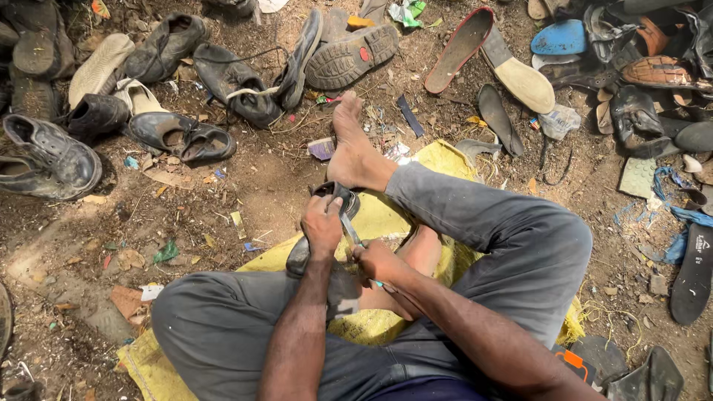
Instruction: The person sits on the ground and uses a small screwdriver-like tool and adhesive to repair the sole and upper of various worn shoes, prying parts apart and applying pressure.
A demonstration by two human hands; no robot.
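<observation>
1. Dirt ground [245, 186] is littered with old shoes [44, 160] and loose soles [520, 78].
2. Yellow sack [386, 215] is spread under the seated person's grey-trousered legs.
3. Black shoe [334, 204] is held over the sack, just below the bare foot [353, 152].
4. Left hand [321, 226]: fingers closed on the shoe.
5. Right hand [379, 261]: fingers gripping a metal blade [350, 230] laid against the shoe.

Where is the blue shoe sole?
In the head view, the blue shoe sole lies on the dirt at the top right, beside the pile of dark sandals and above a tan sole.
</observation>
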